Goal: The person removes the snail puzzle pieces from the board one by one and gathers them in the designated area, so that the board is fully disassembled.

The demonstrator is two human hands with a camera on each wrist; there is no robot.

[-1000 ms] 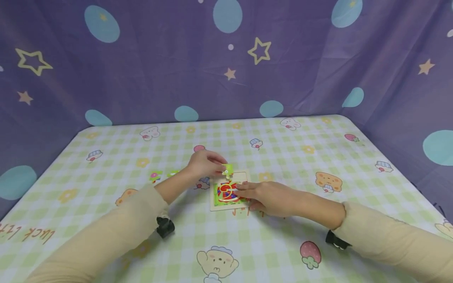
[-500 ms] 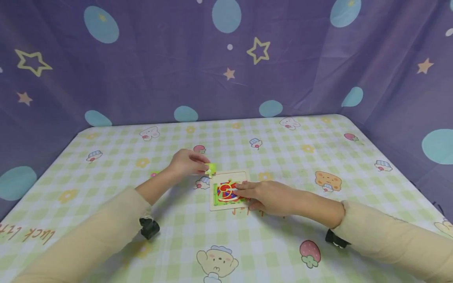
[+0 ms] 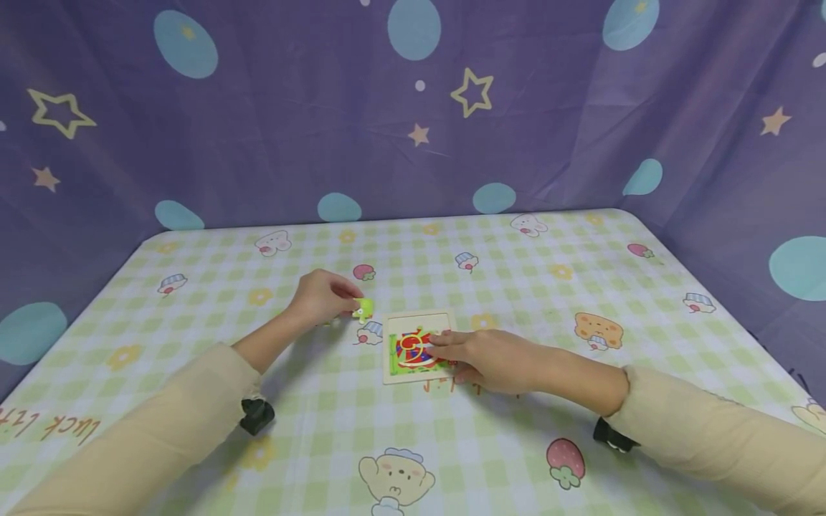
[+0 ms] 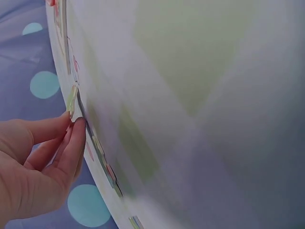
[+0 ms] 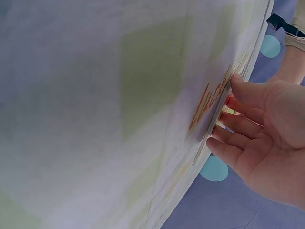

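Note:
Between thumb and fingers my left hand [image 3: 323, 299] pinches a small green puzzle piece [image 3: 363, 309], left of the puzzle board. In the left wrist view that puzzle piece [image 4: 72, 99] is seen edge-on, close over the tablecloth. My right hand [image 3: 497, 360] rests on the right side of the wooden puzzle board [image 3: 386, 367], fingers extended over its red, blue and green picture. The upper strip of the board shows bare wood. In the right wrist view, the fingers of my right hand [image 5: 257, 129] lie along the board's edge.
More flat puzzle pieces [image 4: 106, 164] lie on the cloth beside my left hand, mostly hidden by it in the head view. A checked tablecloth [image 3: 452, 459] with printed cartoon figures covers the table. A purple curtain [image 3: 290, 107] hangs behind it.
My left hand has moved left with the green puzzle piece, from over the board's upper edge to the cloth beside it. The right hand has stayed on the board.

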